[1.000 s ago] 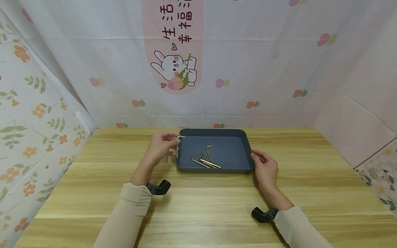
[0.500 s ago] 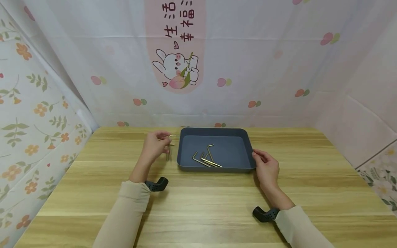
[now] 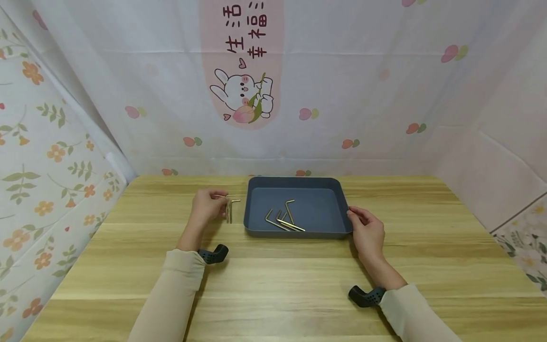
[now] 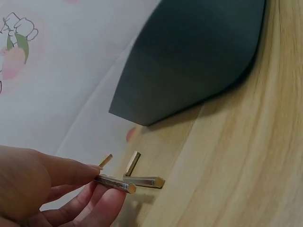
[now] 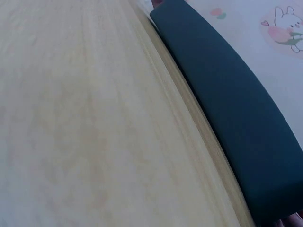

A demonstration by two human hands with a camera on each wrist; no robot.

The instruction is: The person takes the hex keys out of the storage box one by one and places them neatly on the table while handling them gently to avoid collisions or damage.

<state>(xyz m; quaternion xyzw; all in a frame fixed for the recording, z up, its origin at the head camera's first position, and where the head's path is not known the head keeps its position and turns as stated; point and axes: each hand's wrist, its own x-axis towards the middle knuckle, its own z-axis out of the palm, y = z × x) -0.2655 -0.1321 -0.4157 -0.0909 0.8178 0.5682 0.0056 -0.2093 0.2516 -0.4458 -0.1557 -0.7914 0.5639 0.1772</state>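
Observation:
Left of the tray, my left hand [image 3: 208, 205] pinches a brass-coloured hex key [image 4: 116, 183] between thumb and fingers, its long arm pointing toward me. A second L-shaped hex key [image 4: 144, 181] lies on the table right beside it, long arms side by side. My right hand [image 3: 366, 230] holds the right wall of the dark blue-grey tray [image 3: 297, 234], thumb and fingers at the rim. Inside the tray, several hex keys [image 3: 285, 224] lie loosely crossed near the front wall. Mostly the tray's side [image 5: 227, 104] shows in the right wrist view.
The wooden table [image 3: 273, 285] runs up to a patterned curtain [image 3: 363, 95] behind the tray. Another floral curtain [image 3: 47, 190] hangs along the left. A dark camera mount [image 3: 213, 255] sits on the left wrist and another camera mount [image 3: 366, 296] on the right.
My left hand has moved left from the tray's left rim with the hex key, and lowered it beside the hex key on the table. My right hand and the tray stay put.

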